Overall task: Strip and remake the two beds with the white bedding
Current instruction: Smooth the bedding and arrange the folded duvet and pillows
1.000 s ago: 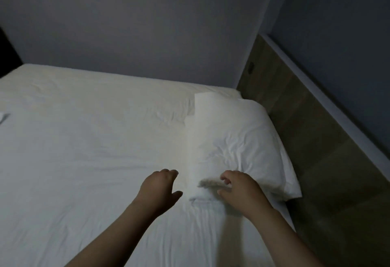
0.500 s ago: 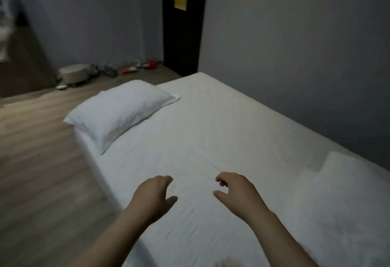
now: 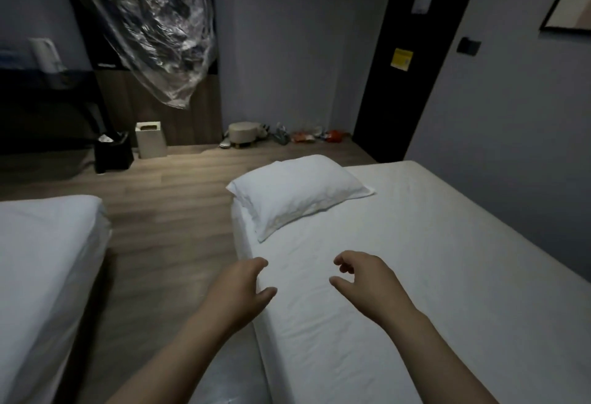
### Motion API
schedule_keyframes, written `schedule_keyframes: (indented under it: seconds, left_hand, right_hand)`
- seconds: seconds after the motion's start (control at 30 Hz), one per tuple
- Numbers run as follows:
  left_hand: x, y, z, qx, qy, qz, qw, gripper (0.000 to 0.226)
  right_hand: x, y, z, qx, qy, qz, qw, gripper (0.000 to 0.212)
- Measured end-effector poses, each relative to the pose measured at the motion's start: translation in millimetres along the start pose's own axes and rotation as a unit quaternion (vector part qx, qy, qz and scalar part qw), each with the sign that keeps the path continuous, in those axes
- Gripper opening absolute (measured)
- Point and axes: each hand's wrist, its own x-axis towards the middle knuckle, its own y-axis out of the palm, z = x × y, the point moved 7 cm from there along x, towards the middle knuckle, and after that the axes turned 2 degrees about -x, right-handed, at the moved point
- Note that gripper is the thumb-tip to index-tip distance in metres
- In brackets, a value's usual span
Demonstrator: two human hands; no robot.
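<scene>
Hands empty: left hand (image 3: 240, 288) and right hand (image 3: 364, 279) both hang over the near bed (image 3: 431, 275), fingers loosely curled, thumbs apart from fingers, gripping nothing. Whether either brushes the sheet cannot be told. Left hand sits above the mattress edge on the floor side, right hand further in. White sheet on this bed lies fairly flat with light creases. Pillow (image 3: 297, 192) lies askew at the far corner on the floor side, its left end at or just over the edge, well apart from both hands. Second bed (image 3: 41, 259), also in white, stands to the left across a strip of wood floor (image 3: 166, 211). Risk assessment, assuming the pillow is the next target: a one-handed drag by a corner could ruck the sheet beneath it into ridges, or tip the pillow off the edge onto the floor and soil clean linen. Leaning a palm or knee on the mattress to reach it would rumple the smoothed sheet. Dim light could hide wrinkles or an untucked corner. Safer option: step closer along the gap and lift with both hands.
</scene>
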Motion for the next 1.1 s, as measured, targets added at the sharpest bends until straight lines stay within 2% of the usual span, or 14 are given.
schedule_keyframes:
  seconds: [0.23,0.47,0.7,1.1]
  left_hand:
    - [32,-63,74,-0.001,0.001,-0.035,0.999,0.056]
    - [69,-91,123,0.001,0.008,-0.036,0.999,0.054]
    - [141,-96,154,-0.006,0.007,-0.037,0.999,0.053]
    - [302,-96,193,-0.003,-0.043,-0.039,0.998,0.053]
  right_hand:
    - [58,17,74,0.028,-0.014,-0.030,0.999,0.034]
    - [106,43,110,0.035,0.001,-0.020,0.999,0.032]
    - [182,61,113,0.044,0.007,-0.009,0.999,0.031]
    - [358,73,86,0.077,0.001,0.002,0.997,0.030]
